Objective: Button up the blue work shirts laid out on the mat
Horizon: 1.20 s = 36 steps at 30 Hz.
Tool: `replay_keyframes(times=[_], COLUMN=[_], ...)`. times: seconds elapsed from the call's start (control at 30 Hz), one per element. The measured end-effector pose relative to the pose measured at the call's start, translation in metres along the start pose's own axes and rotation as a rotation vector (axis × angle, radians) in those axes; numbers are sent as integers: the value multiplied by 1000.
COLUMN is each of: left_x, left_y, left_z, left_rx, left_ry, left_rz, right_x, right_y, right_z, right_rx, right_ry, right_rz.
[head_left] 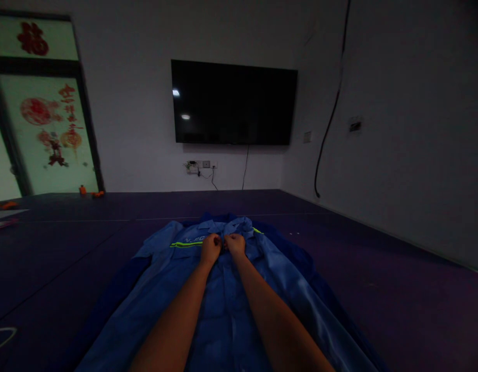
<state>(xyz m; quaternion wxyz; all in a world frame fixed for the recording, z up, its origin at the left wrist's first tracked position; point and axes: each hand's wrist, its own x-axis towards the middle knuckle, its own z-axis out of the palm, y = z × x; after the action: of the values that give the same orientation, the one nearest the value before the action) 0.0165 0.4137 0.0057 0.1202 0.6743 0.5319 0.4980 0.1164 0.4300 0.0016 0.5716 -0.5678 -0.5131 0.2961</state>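
Note:
A blue work jacket [219, 310] lies spread out in front of me, its collar at the far end. Yellow-green stripes and pale lettering cross its chest, and darker blue fabric [123, 284] shows around its sides. Near the collar, my left hand [211, 249] is closed with its fingertips pinched at the front opening. Right beside it, my right hand [235, 244] pinches the opposite front edge. Both hands almost meet at the jacket's middle line. The small part between the fingertips is too dark to make out.
The jacket lies on a dark purple surface [378, 289]. Small orange objects [97, 194] sit near the glass door [57, 129]. A white cable loop [4, 330] is at lower left. A television [234, 103] hangs on the far wall, and a black cable [327, 135] dangles at right.

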Motion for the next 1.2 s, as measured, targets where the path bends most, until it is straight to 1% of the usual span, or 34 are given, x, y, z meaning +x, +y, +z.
replay_keyframes(times=[0.43, 0.73, 1.03, 1.2], left_x=[0, -2, -2, -1], left_y=[-2, -2, 0, 0], left_z=[1, -2, -3, -3], left_rx=[-16, -16, 2, -3], left_ry=[16, 23, 34, 39], left_rz=[-29, -51, -74, -80], right_x=[1, 2, 4, 7], right_y=[3, 5, 6, 11], right_z=[1, 5, 5, 7], right_rx=[61, 72, 44, 42], right_ry=[-43, -122, -130, -126], right_rz=[6, -21, -72, -85])
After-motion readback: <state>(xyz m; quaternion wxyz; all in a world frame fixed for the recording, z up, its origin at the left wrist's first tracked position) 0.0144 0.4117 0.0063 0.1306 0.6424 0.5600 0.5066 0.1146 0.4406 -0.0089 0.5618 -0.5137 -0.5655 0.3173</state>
